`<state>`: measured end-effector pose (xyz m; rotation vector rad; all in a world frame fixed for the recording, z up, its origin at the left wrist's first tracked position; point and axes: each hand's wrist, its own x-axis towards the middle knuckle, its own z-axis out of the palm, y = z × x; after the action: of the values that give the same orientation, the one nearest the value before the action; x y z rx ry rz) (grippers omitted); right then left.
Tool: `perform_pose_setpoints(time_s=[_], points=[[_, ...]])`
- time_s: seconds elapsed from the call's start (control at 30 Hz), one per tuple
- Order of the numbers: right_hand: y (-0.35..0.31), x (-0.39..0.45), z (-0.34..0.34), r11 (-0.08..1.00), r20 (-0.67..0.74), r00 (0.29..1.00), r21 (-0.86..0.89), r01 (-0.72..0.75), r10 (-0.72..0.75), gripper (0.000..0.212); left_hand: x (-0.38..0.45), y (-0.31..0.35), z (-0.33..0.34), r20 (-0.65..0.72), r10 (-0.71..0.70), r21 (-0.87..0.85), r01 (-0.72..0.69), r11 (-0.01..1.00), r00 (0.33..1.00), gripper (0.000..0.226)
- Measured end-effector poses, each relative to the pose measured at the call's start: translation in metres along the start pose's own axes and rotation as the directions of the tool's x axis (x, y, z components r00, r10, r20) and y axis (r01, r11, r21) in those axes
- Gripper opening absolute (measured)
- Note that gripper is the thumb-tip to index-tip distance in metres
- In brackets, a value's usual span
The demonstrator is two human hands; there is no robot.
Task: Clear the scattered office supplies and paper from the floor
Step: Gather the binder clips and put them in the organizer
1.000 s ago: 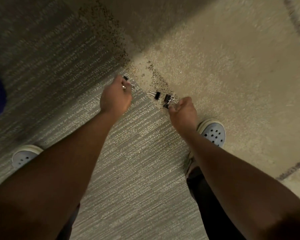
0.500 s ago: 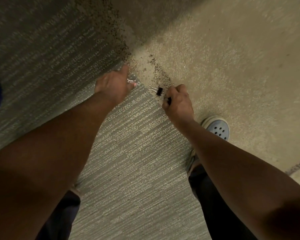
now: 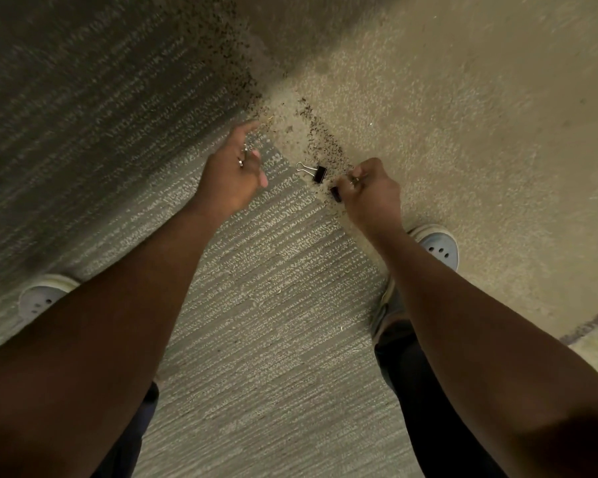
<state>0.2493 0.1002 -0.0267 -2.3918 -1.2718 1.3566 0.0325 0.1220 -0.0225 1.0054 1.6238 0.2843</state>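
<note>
Across the floor, grey striped carpet (image 3: 263,305) meets a plain beige carpet (image 3: 463,132) along a diagonal seam strewn with dark specks (image 3: 321,139). Both bare forearms reach forward and down from the near edge of the floor toward that seam, over the person's two pale perforated shoes, the left shoe (image 3: 42,294) on the striped part and the right shoe (image 3: 439,246) on the beige part. Left hand (image 3: 232,177) hovers with palm turned partly up, index finger stretched toward the specks, the other fingers loosely curled around the wire loops of a held clip (image 3: 244,155). Right hand (image 3: 370,191) is fisted, knuckles up, fingertips pinching a black binder clip (image 3: 335,194) just at the seam. Between the hands, one more loose binder clip (image 3: 313,171) lies on the seam, wire handles pointing toward the left hand.
</note>
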Motion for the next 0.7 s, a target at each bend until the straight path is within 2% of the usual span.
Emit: perform_pose_setpoints(time_s=[0.07,0.13,0.23,0.3,0.43,0.57,0.63,0.7], points=[[0.001,-0.003,0.002,0.976,0.104,0.992,-0.195,0.094,-0.075,0.031,-0.004,0.002,0.008,0.044,0.074,0.112,-0.078,0.991,0.996,0.03],[0.0,-0.003,0.004,0.904,0.176,0.978,-0.388,0.177,-0.116,0.039,-0.003,0.006,0.02,0.082,0.159,0.306,-0.176,0.935,0.984,0.014],[-0.001,-0.004,0.005,0.77,0.224,0.959,-0.575,0.275,-0.175,0.038,0.001,0.018,0.038,0.116,0.258,0.577,-0.277,0.768,0.959,0.019],[-0.001,-0.005,0.005,0.722,0.223,0.956,-0.628,0.291,-0.192,0.034,0.006,0.025,0.05,0.144,0.324,0.666,-0.334,0.667,0.935,0.027],[-0.003,-0.007,0.003,0.671,0.213,0.954,-0.678,0.301,-0.212,0.025,0.017,0.032,0.064,0.222,0.334,0.748,-0.38,0.544,0.916,0.04],[0.003,-0.011,-0.006,0.711,0.167,0.961,-0.648,0.275,-0.22,0.029,0.021,0.029,0.07,0.286,0.357,0.774,-0.434,0.46,0.889,0.039],[0.007,-0.011,-0.007,0.8,0.105,0.976,-0.559,0.217,-0.191,0.028,0.019,0.026,0.069,0.31,0.362,0.75,-0.46,0.475,0.879,0.039],[0.007,-0.011,-0.01,0.921,0.024,0.995,-0.376,0.1,-0.098,0.015,0.014,0.023,0.067,0.269,0.332,0.685,-0.422,0.594,0.904,0.035]])
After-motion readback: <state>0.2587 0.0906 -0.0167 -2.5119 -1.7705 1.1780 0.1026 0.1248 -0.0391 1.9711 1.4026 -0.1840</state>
